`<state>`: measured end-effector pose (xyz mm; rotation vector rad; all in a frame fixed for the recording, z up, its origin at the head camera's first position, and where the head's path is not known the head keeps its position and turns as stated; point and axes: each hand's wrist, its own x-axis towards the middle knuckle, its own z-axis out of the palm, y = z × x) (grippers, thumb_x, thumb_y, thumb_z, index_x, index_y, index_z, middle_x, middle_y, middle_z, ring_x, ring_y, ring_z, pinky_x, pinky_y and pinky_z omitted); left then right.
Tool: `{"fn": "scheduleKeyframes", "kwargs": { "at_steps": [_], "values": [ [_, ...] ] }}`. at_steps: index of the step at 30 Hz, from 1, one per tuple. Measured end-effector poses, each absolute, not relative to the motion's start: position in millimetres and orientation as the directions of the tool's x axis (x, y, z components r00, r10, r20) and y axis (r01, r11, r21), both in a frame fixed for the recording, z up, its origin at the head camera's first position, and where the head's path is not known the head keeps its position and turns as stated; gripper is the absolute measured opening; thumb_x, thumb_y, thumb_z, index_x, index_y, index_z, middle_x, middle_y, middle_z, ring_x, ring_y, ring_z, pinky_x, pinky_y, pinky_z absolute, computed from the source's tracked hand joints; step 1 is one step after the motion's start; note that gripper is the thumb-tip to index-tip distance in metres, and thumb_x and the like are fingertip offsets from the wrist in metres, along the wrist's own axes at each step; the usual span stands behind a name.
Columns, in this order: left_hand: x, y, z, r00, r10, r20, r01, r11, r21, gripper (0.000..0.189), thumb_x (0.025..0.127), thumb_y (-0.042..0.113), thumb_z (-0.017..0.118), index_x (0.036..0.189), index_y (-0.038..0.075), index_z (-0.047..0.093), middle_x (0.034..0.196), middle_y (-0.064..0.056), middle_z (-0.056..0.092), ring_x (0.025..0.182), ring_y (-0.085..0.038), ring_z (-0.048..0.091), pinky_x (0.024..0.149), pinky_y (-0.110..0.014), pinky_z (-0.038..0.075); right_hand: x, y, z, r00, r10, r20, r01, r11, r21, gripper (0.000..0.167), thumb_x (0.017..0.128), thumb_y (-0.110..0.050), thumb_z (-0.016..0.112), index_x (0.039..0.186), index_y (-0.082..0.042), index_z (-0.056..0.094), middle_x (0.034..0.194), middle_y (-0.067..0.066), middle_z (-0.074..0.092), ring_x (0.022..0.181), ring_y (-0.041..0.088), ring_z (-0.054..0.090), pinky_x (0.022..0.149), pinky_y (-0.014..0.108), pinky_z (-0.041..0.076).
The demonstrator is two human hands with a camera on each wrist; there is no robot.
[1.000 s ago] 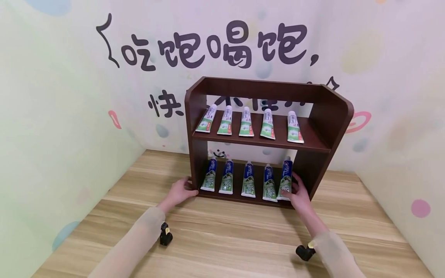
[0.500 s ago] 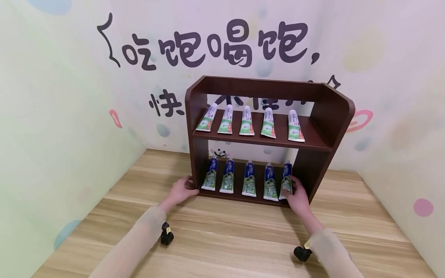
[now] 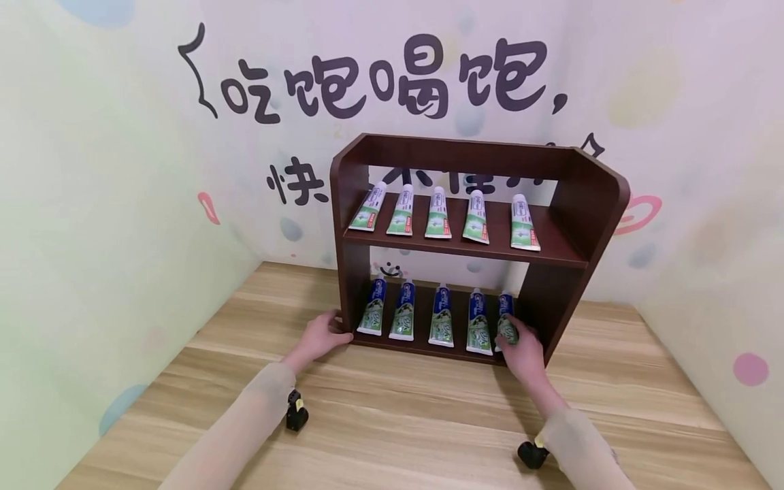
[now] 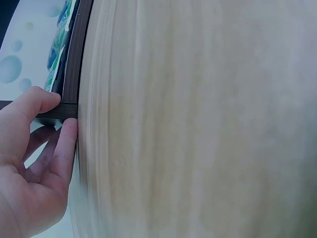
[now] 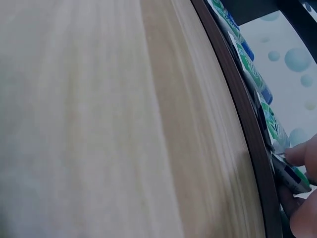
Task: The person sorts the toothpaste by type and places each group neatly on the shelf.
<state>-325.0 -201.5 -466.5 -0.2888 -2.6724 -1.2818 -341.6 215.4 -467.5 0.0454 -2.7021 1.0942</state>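
A dark brown two-tier shelf (image 3: 459,256) stands on the wooden table. My left hand (image 3: 320,338) grips its lower left corner, thumb at the front and fingers around the side panel; the left wrist view shows this hand (image 4: 39,153) close up. At the right end of the lower tier, my right hand (image 3: 524,348) pinches a blue and green toothpaste tube (image 3: 505,305), partly hidden by the fingers. In the right wrist view that tube (image 5: 292,174) lies between thumb and fingers. Several like tubes, one of them a toothpaste tube (image 3: 479,323) just left of it, line the lower tier.
Several white and green toothpaste tubes (image 3: 437,214) lie in a row on the upper tier. A patterned wall (image 3: 392,41) with large dark characters rises behind. The wooden table (image 3: 392,422) extends in front of the shelf.
The rightmost lower tube has tipped back and settled lower on the tier, my right hand moving slightly with it. The left hand keeps its grip on the shelf corner.
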Motion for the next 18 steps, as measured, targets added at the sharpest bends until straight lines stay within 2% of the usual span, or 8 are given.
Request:
{"fn": "scheduleKeyframes", "kwargs": {
  "at_steps": [5, 18],
  "values": [
    [-328, -200, -467, -0.981, 0.071, 0.182, 0.186, 0.625, 0.758, 0.05, 0.081, 0.011, 0.075, 0.124, -0.008, 0.057, 0.105, -0.025, 0.071, 0.094, -0.034, 0.071, 0.084, -0.043, 0.059, -337, 217, -467, -0.975, 0.026, 0.223, -0.133, 0.732, -0.669, 0.07, 0.088, -0.011, 0.066, 0.149, 0.005, 0.036, 0.146, 0.038, 0.037, 0.135, 0.052, 0.036, 0.113, 0.061, 0.034],
    [-327, -199, -467, -0.983, 0.058, 0.174, 0.17, 0.645, 0.745, 0.049, 0.081, 0.012, 0.075, 0.122, -0.006, 0.058, 0.105, -0.024, 0.072, 0.095, -0.034, 0.072, 0.085, -0.043, 0.058, -326, 217, -466, -0.978, 0.03, 0.206, -0.123, 0.714, -0.69, 0.064, 0.094, -0.007, 0.06, 0.149, 0.009, 0.031, 0.151, 0.036, 0.031, 0.14, 0.051, 0.031, 0.118, 0.059, 0.028]
  ]
}}
